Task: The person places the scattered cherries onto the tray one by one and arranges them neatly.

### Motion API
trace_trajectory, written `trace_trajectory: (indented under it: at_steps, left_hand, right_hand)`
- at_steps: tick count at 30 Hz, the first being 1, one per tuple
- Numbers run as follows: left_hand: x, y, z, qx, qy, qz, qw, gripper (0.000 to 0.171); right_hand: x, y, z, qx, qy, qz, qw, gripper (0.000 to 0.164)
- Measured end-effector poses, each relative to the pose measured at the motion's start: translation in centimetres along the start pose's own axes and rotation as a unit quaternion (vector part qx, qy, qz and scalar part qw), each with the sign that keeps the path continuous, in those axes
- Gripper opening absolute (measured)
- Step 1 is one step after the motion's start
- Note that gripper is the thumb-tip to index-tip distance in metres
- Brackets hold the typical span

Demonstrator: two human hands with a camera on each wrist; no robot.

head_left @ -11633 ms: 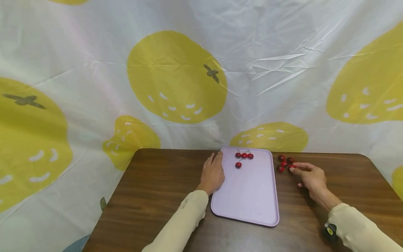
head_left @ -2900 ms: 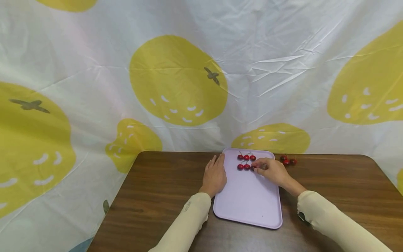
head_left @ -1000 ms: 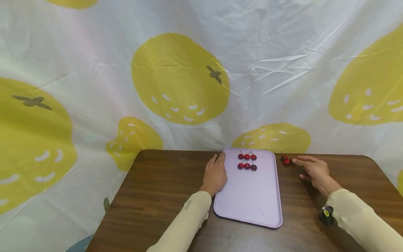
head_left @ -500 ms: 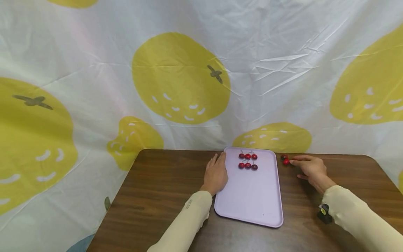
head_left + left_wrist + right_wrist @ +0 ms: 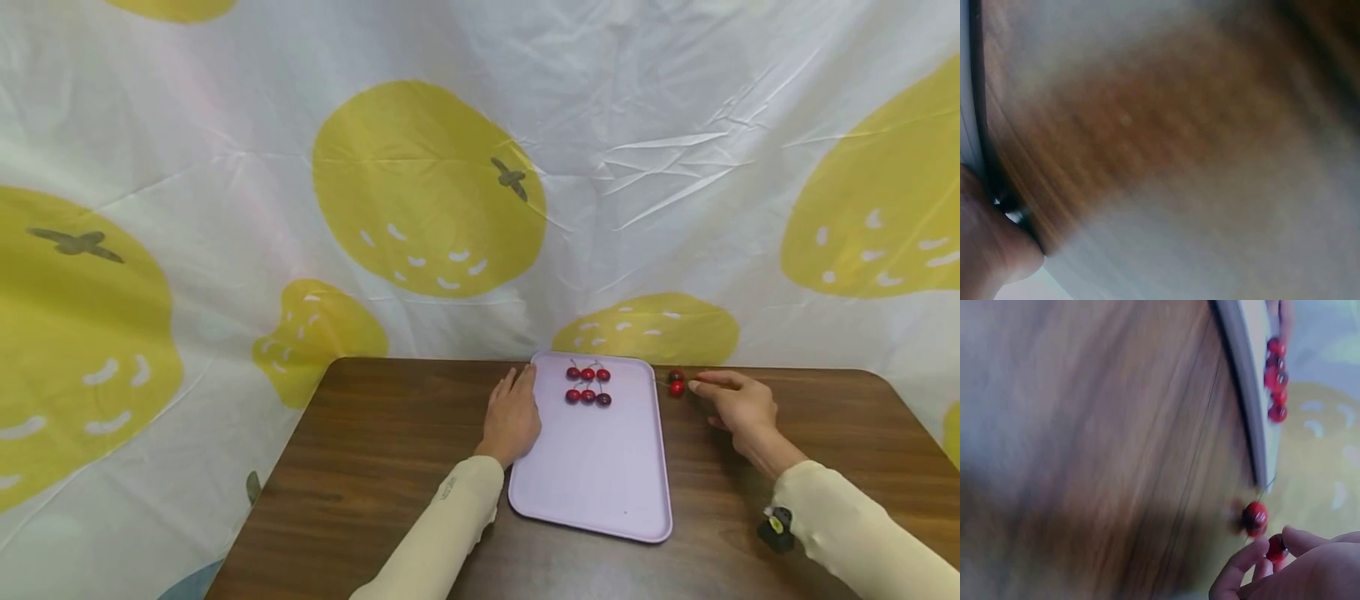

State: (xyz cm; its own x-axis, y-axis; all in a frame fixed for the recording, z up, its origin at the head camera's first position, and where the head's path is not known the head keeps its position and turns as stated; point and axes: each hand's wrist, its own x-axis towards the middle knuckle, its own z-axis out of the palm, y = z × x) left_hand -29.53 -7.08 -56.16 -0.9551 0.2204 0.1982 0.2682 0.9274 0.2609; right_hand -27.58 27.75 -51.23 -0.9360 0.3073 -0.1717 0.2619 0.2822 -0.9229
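Note:
A lilac tray point(image 5: 592, 483) lies on the wooden table, bearing two short rows of red cherries point(image 5: 588, 397) near its far end. My left hand point(image 5: 512, 419) rests along the tray's left edge with straight fingers; the left wrist view catches only a blurred part of that hand point(image 5: 997, 250). Right of the tray, my right hand point(image 5: 741, 410) pinches a cherry point(image 5: 1276, 548) between thumb and finger, as the right wrist view shows. Just beyond those fingertips, two loose cherries point(image 5: 677, 388) sit on the table, one behind the other, a stem reaching toward the tray.
The brown wooden table point(image 5: 390, 433) ends at the back against a hanging white cloth point(image 5: 615, 208) printed with yellow fruit. A dark wrist camera point(image 5: 777, 528) sits on the right sleeve. The tray has a low raised rim.
Since the oldest frame, the tray's second row has grown from one cherry to three. In the last half second, my right hand has drawn a cherry slightly away from the other two.

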Motion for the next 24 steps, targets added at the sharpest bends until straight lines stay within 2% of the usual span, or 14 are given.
trace_trajectory:
  at_steps: [7,16,20,24]
  left_hand:
    - [-0.2,-0.5,0.2,-0.006,0.008,0.002,0.9999,0.052]
    - [-0.3,-0.5,0.0,-0.007,0.005,-0.001,1.0000,0.052]
    - [-0.2,-0.3,-0.2,0.004,-0.009,-0.005,0.9999,0.053]
    - [-0.1,0.0,-0.3,0.011,-0.010,-0.004,0.9999,0.054]
  right_hand:
    - [-2.5,-1.7,2.5,-0.030,-0.011,-0.038,0.999,0.048]
    - [-5.3,-2.5,7.3,-0.098,-0.042,-0.080,0.991,0.034]
    - [-6.3,-2.4,8.8,-0.144,-0.047,-0.142,0.978,0.027]
    - [-7.0,-2.4,9.9,-0.181,-0.056,-0.211,0.959,0.021]
